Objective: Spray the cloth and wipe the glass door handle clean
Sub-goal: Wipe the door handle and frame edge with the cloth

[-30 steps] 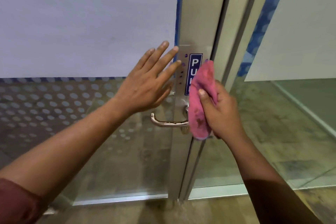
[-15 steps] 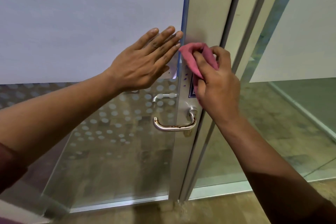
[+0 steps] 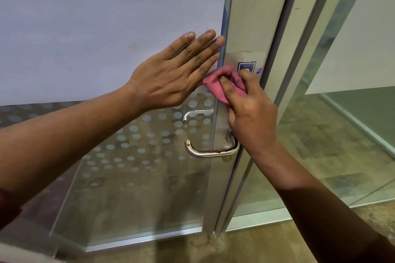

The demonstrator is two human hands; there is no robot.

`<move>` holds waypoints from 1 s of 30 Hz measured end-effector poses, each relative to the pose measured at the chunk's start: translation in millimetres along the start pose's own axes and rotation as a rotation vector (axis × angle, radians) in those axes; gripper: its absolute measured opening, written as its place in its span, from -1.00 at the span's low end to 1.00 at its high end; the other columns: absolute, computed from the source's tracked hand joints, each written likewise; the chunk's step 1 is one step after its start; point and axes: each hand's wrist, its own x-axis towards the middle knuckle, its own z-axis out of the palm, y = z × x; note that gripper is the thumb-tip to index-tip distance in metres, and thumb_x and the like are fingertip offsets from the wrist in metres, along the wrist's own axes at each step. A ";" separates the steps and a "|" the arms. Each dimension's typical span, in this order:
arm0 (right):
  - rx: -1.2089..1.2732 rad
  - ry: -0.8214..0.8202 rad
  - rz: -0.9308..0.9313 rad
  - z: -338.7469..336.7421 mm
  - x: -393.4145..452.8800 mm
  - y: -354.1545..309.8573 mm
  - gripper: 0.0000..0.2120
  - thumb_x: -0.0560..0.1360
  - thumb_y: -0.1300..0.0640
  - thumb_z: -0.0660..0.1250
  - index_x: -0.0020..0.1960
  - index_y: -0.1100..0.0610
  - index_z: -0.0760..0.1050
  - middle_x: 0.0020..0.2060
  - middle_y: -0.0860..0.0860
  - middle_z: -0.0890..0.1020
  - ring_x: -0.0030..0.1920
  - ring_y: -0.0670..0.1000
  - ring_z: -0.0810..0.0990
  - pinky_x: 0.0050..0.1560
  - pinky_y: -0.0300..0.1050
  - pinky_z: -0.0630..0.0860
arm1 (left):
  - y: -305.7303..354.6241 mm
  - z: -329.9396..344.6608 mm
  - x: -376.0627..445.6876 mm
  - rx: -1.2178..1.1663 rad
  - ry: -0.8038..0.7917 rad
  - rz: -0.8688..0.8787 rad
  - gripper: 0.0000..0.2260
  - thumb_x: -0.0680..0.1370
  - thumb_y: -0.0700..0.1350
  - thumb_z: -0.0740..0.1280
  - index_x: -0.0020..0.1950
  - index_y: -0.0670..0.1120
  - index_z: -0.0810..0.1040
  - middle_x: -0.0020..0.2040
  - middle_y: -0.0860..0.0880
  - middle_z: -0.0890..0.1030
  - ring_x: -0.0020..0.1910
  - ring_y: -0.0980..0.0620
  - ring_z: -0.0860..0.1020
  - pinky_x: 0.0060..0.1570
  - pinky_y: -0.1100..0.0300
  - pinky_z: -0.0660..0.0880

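Above the handle (image 3: 211, 150), your right hand (image 3: 249, 111) has the cloth (image 3: 222, 85) bunched in curled fingers (image 3: 226, 84) and pressed against the metal door stile (image 3: 245, 34), just up from the lever's pivot. Pink cloth, wadded tight, poking out to the upper left of your knuckles, its tip right beside your left hand (image 3: 171, 77). That left one is flat and wide open, fingers straight and together, holding nothing, laid on the frosted glass (image 3: 96, 28) up and to the left of the handle, fingertips reaching the stile's edge. Handle itself sits untouched below both hands: a curved steel lever pointing left from the stile, with a brown, rusty-looking streak along its top and at its bent tip. Blue sticker (image 3: 246, 67) on the stile above the handle, mostly covered by your right hand and the cloth. Behind the handle, the clear lower glass carries a dot pattern, and through it a second handle (image 3: 192, 114) shows faintly
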 end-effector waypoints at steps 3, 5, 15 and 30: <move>0.003 0.011 0.003 6.0 -3.0 0.2 -0.52 0.47 0.23 0.42 0.38 0.08 0.52 0.26 0.19 0.56 -0.04 0.17 0.61 -0.19 -0.03 0.59 | 0.2 0.0 -1.2 0.001 -0.005 -0.003 -0.46 0.74 -0.10 0.04 0.67 -0.29 0.02 0.66 -0.28 0.11 0.65 -0.25 0.10 0.63 -0.10 -0.03; 0.018 0.006 0.014 8.0 -4.5 -0.5 -0.52 0.46 0.25 0.41 0.37 0.08 0.54 0.25 0.20 0.57 -0.04 0.18 0.62 -0.20 -0.03 0.59 | 0.9 0.2 -1.1 -0.007 0.004 -0.006 -0.48 0.75 -0.10 0.01 0.67 -0.29 0.04 0.66 -0.27 0.12 0.64 -0.24 0.12 0.62 -0.10 -0.02; 0.231 0.119 0.149 -12.7 11.2 20.7 -0.48 0.45 0.20 0.23 0.39 -0.02 0.52 0.16 0.12 0.55 -0.03 0.03 0.52 -0.15 -0.22 0.47 | -1.3 -3.2 -0.2 -0.013 -0.008 -0.011 -0.48 0.78 -0.03 -0.03 0.67 -0.28 0.02 0.66 -0.26 0.10 0.65 -0.23 0.10 0.62 -0.09 -0.03; 0.104 -0.154 0.112 6.9 -31.7 6.6 -0.58 0.49 0.13 0.33 0.34 0.03 0.55 0.11 0.13 0.56 -0.18 0.14 0.60 -0.36 -0.09 0.57 | -1.5 -2.3 -1.6 -0.056 -0.009 0.002 -0.48 0.78 -0.03 -0.09 0.67 -0.28 -0.01 0.67 -0.27 0.06 0.65 -0.25 0.06 0.63 -0.09 -0.06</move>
